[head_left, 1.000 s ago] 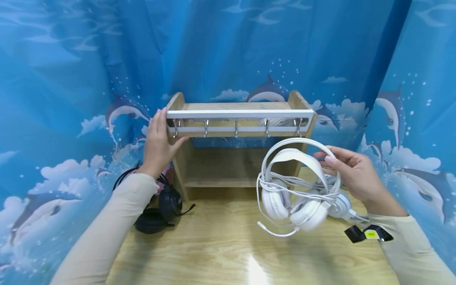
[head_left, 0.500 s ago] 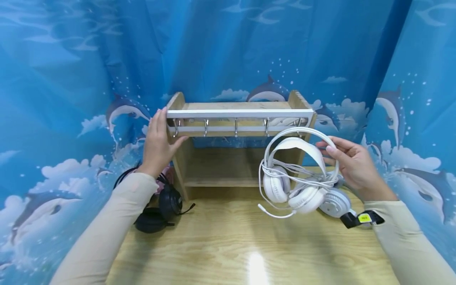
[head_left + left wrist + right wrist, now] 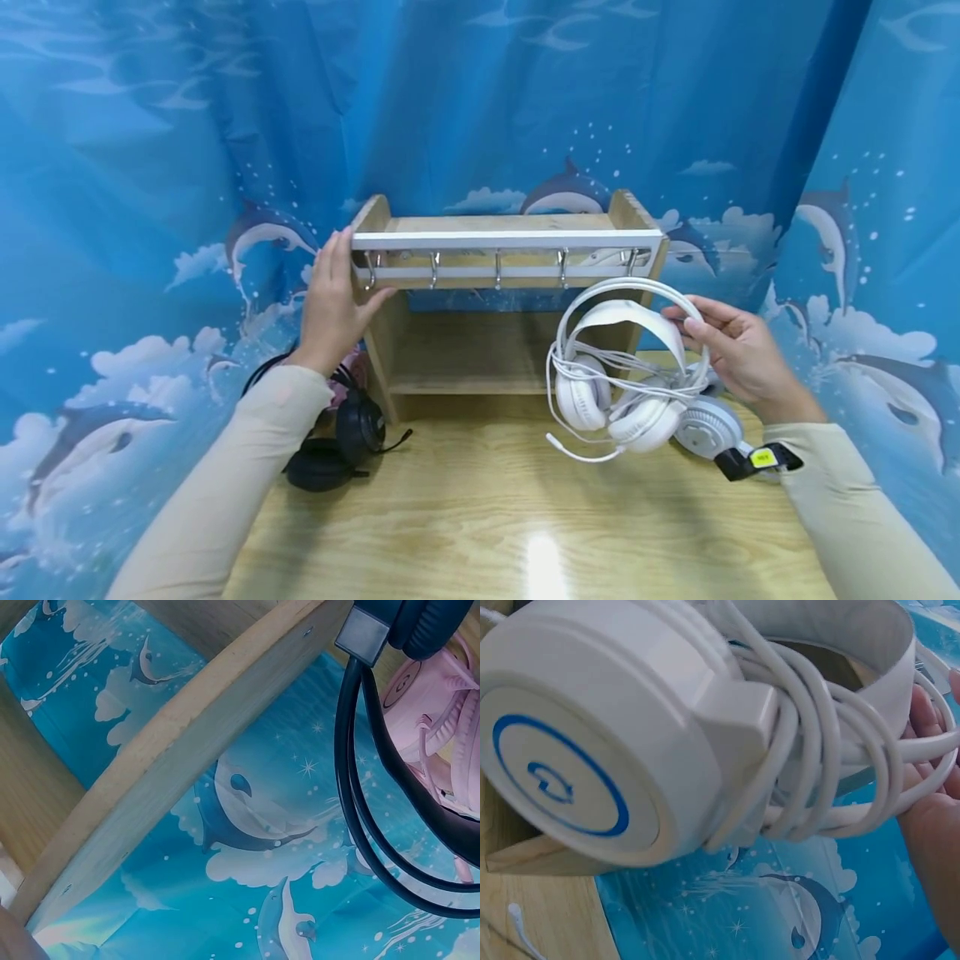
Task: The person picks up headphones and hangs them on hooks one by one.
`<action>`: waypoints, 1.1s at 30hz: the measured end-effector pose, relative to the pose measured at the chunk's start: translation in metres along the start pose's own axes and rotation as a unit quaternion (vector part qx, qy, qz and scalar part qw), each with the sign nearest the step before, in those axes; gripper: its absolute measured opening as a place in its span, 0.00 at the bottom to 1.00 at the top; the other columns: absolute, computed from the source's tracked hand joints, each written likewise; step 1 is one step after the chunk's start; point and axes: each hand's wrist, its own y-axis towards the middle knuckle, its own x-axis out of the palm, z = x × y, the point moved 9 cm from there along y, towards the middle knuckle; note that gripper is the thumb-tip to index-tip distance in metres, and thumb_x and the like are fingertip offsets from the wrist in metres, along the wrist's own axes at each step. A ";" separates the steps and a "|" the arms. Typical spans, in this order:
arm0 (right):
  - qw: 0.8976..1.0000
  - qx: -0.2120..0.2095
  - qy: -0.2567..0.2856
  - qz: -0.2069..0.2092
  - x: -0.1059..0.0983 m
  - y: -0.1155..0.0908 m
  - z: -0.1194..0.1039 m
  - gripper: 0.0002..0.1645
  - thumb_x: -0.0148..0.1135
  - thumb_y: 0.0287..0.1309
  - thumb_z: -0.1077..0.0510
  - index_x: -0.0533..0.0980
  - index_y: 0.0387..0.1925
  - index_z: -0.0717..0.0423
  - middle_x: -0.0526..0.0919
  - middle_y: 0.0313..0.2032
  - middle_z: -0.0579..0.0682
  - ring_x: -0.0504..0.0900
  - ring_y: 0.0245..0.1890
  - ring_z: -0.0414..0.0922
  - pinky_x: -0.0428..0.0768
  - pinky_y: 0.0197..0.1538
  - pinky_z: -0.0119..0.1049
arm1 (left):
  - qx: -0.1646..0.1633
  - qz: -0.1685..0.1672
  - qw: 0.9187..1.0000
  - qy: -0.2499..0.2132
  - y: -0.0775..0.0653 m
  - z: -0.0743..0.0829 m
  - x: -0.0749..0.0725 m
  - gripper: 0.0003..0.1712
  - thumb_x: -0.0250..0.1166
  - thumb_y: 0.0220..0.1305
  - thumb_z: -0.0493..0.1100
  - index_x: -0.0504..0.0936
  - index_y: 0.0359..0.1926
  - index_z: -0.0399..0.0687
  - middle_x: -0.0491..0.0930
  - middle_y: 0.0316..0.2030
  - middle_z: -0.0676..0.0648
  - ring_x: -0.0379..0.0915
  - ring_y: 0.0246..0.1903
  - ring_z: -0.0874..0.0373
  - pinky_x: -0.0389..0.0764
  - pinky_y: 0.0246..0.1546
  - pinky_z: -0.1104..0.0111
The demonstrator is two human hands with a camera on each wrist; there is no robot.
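Note:
My right hand (image 3: pixel 742 358) pinches the headband of a white headset (image 3: pixel 648 421) by its right side, holding it up in front of the rack's right end. The headset's cable is wound round its ear cups, and a thin microphone boom points left. In the right wrist view an ear cup (image 3: pixel 577 750) with a blue ring fills the left part. My left hand (image 3: pixel 330 304) rests on the left end of a small wooden rack (image 3: pixel 465 388), thumb along the front and fingers up its side. A white rail (image 3: pixel 502 240) with several metal hooks (image 3: pixel 498 271) spans the rack's front.
Behind my left forearm a black headset (image 3: pixel 360 425) lies on the wooden table (image 3: pixel 450 517), with a pink headset (image 3: pixel 420 720) beside it. Another pale headset (image 3: pixel 705 427) lies at the right behind the held one. A blue dolphin-print curtain (image 3: pixel 480 100) surrounds the table.
My right hand first raises the white headset toward the rail, then lowers it slightly. The left hand stays where it was on the rack.

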 end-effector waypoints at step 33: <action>0.997 -0.003 0.028 0.075 -0.025 -0.015 0.019 0.20 0.50 0.66 0.71 0.78 0.54 0.55 0.86 0.45 0.49 0.84 0.45 0.38 0.79 0.51 0.26 | -0.001 -0.006 1.000 0.004 0.000 -0.001 0.003 0.53 0.71 0.55 0.48 0.48 0.74 0.47 0.54 0.71 0.41 0.51 0.71 0.48 0.57 0.69 0.57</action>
